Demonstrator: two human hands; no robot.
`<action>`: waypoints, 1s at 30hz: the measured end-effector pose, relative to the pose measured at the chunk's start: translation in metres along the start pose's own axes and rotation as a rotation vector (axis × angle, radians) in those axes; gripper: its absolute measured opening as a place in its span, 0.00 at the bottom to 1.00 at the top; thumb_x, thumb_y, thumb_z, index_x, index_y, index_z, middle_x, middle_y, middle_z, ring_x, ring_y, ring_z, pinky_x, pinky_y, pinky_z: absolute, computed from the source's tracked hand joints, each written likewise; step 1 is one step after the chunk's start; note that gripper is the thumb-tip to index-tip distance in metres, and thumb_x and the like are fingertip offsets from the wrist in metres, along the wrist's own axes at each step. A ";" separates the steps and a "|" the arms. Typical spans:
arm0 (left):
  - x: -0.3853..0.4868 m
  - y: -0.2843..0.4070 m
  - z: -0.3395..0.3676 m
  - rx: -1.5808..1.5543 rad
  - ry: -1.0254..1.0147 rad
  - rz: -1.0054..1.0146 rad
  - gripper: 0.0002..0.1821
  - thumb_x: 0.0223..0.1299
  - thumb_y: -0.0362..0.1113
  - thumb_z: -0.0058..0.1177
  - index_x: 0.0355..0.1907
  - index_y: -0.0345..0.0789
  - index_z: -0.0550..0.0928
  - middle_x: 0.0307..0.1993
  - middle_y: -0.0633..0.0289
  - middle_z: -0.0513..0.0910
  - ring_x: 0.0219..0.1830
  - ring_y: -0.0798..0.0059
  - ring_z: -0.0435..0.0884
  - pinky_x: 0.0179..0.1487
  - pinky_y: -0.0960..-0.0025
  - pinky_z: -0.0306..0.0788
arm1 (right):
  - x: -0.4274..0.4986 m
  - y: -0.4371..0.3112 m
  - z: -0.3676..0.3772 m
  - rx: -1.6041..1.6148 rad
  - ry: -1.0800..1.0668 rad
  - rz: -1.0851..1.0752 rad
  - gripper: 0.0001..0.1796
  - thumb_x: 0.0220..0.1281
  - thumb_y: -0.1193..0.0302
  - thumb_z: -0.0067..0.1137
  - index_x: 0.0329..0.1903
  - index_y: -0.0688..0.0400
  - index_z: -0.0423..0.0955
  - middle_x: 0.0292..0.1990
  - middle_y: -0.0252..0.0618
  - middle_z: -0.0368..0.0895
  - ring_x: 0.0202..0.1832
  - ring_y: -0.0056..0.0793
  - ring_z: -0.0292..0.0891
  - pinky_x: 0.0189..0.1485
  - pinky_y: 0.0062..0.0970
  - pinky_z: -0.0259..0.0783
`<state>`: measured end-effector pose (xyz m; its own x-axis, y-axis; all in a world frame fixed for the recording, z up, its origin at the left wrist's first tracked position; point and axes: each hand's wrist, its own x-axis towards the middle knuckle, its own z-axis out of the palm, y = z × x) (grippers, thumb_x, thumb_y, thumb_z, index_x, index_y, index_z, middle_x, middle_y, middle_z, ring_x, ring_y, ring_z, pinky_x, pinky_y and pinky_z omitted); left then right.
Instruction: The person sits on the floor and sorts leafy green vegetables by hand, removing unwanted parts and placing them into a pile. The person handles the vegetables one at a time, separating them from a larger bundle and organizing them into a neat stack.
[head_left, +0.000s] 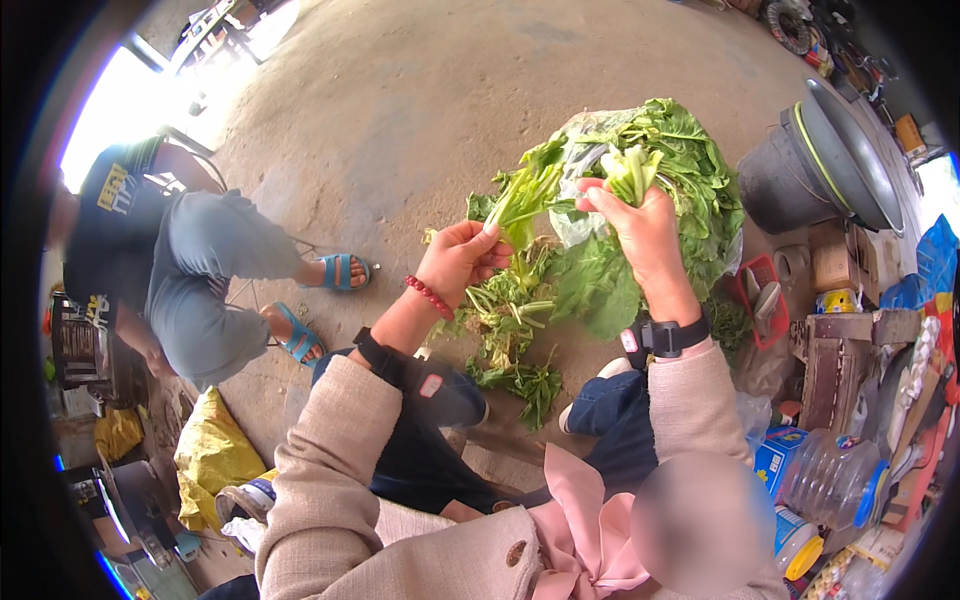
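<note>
My right hand (645, 236) grips a bunch of leafy greens (632, 172), its pale cut stem end pointing up and broad leaves hanging below the palm. Between the thumb and fingers of my left hand (463, 255) is a thin yellow-green leaf stalk (517, 214), to the left of the bunch. A large heap of greens (694, 150) lies on the floor beyond my hands, partly on a clear plastic bag (571, 226). Loose wilted leaves and stalks (506, 319) are scattered below my left hand, nearer my feet.
A seated person (217, 247) in blue sandals is at the left, beside a yellow sack (217, 450). On the right stand a dark bucket (787, 172) with a basin (851, 150), a red basket (763, 300), a wooden stool (832, 367) and a clear plastic jar (832, 476).
</note>
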<state>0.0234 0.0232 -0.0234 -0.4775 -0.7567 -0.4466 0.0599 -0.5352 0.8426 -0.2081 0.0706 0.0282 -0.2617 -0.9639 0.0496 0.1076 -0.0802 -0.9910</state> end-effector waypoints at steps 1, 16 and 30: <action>0.001 -0.001 -0.001 0.000 0.005 -0.009 0.11 0.69 0.40 0.47 0.40 0.35 0.77 0.32 0.66 0.81 0.31 0.83 0.79 0.34 0.80 0.71 | 0.000 -0.003 -0.005 0.002 0.006 -0.030 0.08 0.60 0.77 0.58 0.41 0.65 0.75 0.39 0.44 0.83 0.35 0.25 0.80 0.42 0.22 0.74; -0.002 -0.002 0.005 -0.072 -0.189 -0.075 0.10 0.69 0.41 0.48 0.37 0.37 0.78 0.29 0.70 0.78 0.29 0.86 0.74 0.35 0.82 0.68 | 0.001 0.010 -0.006 -0.121 -0.047 0.058 0.09 0.60 0.65 0.63 0.36 0.56 0.78 0.28 0.25 0.77 0.28 0.12 0.69 0.30 0.17 0.66; 0.012 -0.001 -0.016 -0.623 -0.223 0.002 0.07 0.69 0.35 0.46 0.38 0.34 0.75 0.30 0.67 0.78 0.28 0.84 0.75 0.33 0.82 0.73 | 0.002 -0.001 -0.022 -0.238 -0.006 0.205 0.06 0.56 0.73 0.64 0.36 0.59 0.77 0.28 0.26 0.77 0.29 0.14 0.70 0.32 0.17 0.67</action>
<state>0.0321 0.0086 -0.0345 -0.6428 -0.6980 -0.3157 0.5254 -0.7016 0.4814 -0.2303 0.0746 0.0265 -0.2522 -0.9553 -0.1540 -0.0703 0.1768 -0.9817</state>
